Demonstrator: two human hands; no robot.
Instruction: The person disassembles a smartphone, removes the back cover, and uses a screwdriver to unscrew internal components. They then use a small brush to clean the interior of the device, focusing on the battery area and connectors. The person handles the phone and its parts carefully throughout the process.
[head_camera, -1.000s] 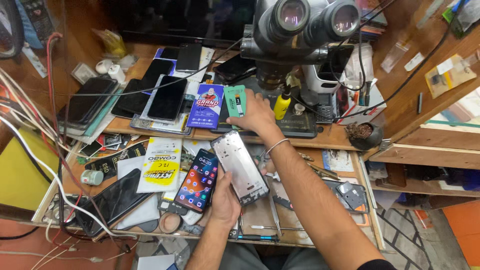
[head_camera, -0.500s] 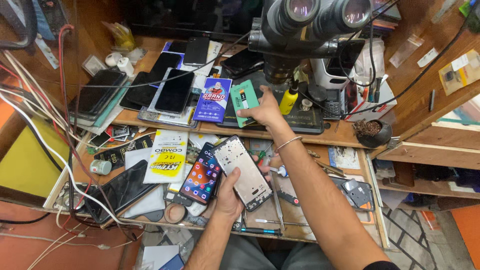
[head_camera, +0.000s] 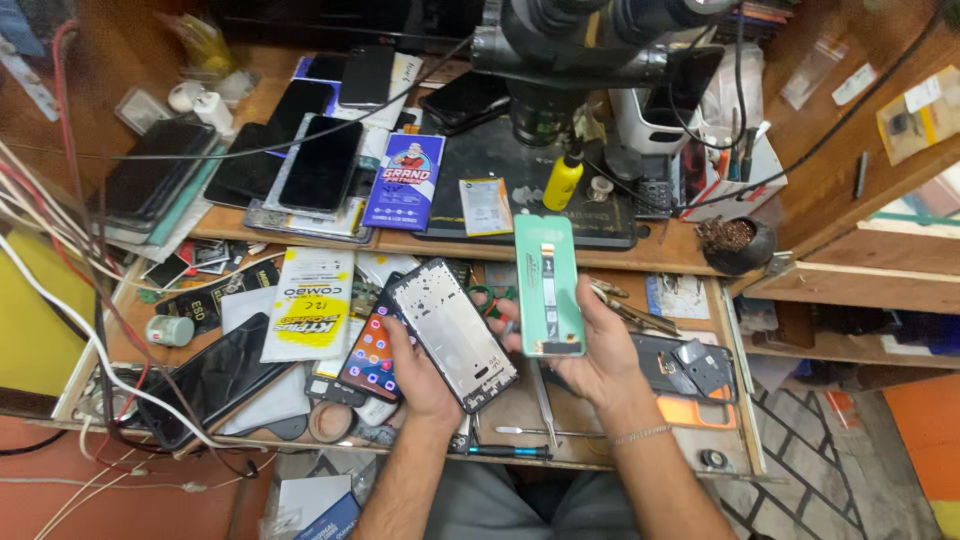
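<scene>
Head view looks down on my two hands over a crowded worktop. My left hand has its grip wrapped around the lower end of a phone frame, a silver back with a black rim, tilted so its top corner points up and to the left; my thumb lies along its left edge. My right hand has its grip pinched on a green-backed display panel, held almost upright, fingers behind it and thumb at the bottom edge. The two parts stand side by side, close but not touching, with a narrow gap between their long edges.

Just left of the frame, partly under it, lies a phone with a lit colourful screen. Further left sit a white and yellow packet and a dark phone near the front edge. Below my hands a pair of tweezers and a screwdriver lie near the front lip. To the right an opened phone back fills the space up to the side rail. Above, a microscope hangs over a black mat, where a yellow bottle stands. The only open room is the air directly between the mat edge and my hands
</scene>
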